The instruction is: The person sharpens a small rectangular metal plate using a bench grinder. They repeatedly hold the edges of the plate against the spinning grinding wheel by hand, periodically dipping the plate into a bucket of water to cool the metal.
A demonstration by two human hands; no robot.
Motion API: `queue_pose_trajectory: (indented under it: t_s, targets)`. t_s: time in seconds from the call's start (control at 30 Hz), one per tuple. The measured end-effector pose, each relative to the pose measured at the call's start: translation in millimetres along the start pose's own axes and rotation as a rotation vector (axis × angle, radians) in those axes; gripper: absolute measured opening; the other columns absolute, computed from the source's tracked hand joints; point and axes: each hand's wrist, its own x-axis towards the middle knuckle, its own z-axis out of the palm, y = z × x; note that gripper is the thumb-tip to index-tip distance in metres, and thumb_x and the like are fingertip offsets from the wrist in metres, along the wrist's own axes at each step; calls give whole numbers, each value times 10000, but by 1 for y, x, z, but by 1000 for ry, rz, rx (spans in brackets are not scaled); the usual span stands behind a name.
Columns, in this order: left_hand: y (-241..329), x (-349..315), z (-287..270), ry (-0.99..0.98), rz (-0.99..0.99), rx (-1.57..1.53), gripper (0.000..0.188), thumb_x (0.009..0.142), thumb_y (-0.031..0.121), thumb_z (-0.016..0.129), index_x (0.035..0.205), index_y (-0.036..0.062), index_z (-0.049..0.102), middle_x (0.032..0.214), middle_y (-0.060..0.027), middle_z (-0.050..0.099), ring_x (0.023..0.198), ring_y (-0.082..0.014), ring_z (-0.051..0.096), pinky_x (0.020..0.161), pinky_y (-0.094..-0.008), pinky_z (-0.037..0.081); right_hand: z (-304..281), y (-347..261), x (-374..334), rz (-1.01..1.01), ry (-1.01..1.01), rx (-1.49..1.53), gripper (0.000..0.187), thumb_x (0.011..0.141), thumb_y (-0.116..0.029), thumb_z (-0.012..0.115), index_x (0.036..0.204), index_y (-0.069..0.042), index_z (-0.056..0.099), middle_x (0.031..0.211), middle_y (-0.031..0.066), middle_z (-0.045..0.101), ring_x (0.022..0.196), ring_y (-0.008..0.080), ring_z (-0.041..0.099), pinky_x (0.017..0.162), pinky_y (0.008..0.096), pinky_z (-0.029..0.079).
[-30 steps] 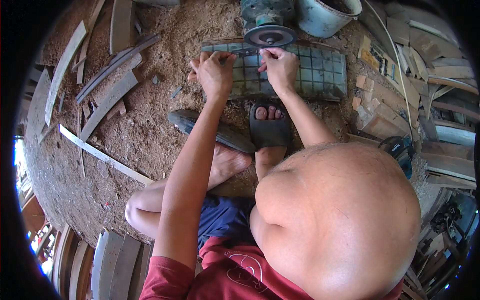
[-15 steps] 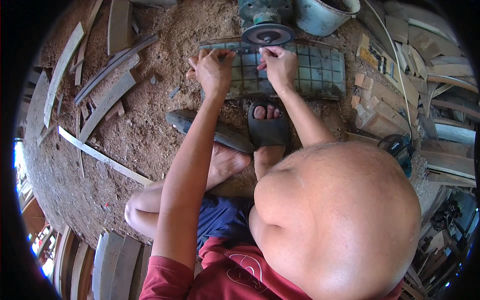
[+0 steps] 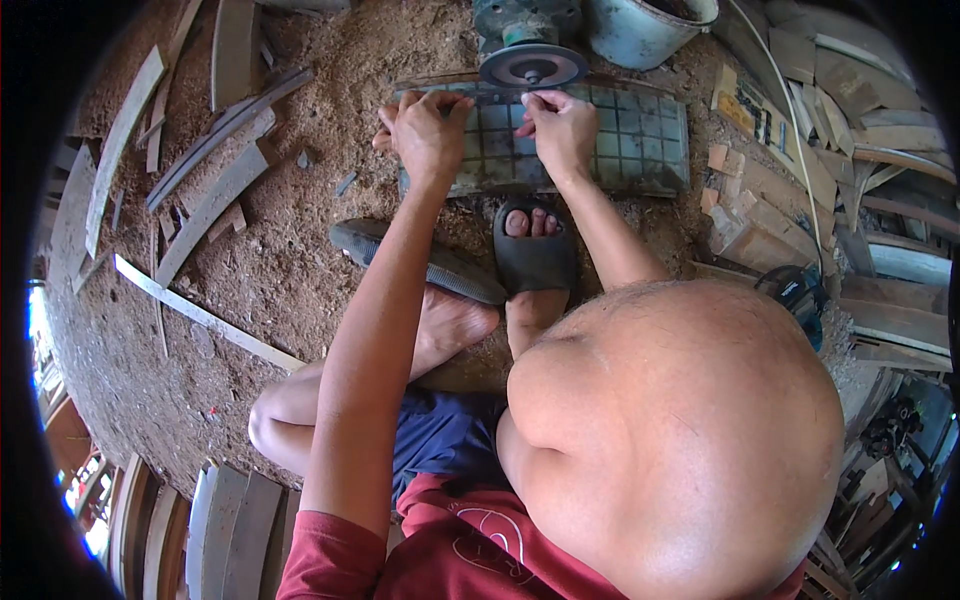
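Note:
My left hand (image 3: 428, 132) is closed, thumb and fingertips pinched together at one end of a thin dark strip (image 3: 494, 99). At its other end my right hand (image 3: 563, 128) pinches in the same way. The strip is narrow and mostly lost against the panel, so its exact kind cannot be made out. Just beyond my fingers is a round grinding disc (image 3: 560, 68) on a green motor (image 3: 520, 18). The strip lies close to the disc's near edge; whether they touch is unclear. Beneath both hands lies a grid-patterned, greenish panel (image 3: 640, 145).
A dirty white bucket (image 3: 640, 38) stands right of the motor. Curved wooden pieces (image 3: 212, 210) lie on the sawdust-covered ground at left; wood offcuts (image 3: 760, 225) pile up at right. A pale cable (image 3: 795, 110) runs past a teal power tool (image 3: 795, 300). Dark sandals (image 3: 535, 262) are at my feet.
Both hands keep their pinch close to the disc, with barely any shift. The whole view has moved very slightly.

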Motion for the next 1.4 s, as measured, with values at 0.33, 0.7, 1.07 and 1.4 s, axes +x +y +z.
queue_pose_trajectory:
  t_s: [0.33, 0.7, 1.07, 1.4]
  targets:
    - [4, 1, 3, -22, -20, -23, 194, 835, 315, 822, 987, 198, 847, 1045, -105, 675, 1153, -370, 489, 1007, -505, 415, -5, 0, 1, 7, -7, -26, 199, 952, -117, 728, 970, 77, 767, 701, 87, 729, 566, 184, 737, 518, 294, 527]
    - [10, 0, 9, -3, 5, 19, 261, 858, 415, 807, 1020, 216, 854, 1061, -92, 718, 1173, -380, 500, 1033, -522, 408, -11, 5, 4, 57, 3, -25, 191, 960, -128, 721, 981, 53, 777, 722, 91, 737, 576, 175, 737, 524, 295, 530]
    - [8, 2, 15, 0, -23, -52, 199, 816, 369, 839, 967, 240, 851, 1075, -64, 706, 1212, -375, 487, 1060, -607, 327, -13, 1, 2, 33, 20, -8, 188, 961, -113, 725, 963, 71, 767, 700, 78, 719, 561, 169, 726, 503, 293, 517]
    - [17, -3, 14, 2, -5, -13, 210, 867, 378, 804, 1010, 230, 851, 1029, -61, 735, 1139, -356, 528, 1021, -481, 410, -19, 2, 3, 50, 27, -6, 185, 956, -96, 724, 955, 86, 756, 692, 72, 705, 556, 163, 712, 503, 292, 521]
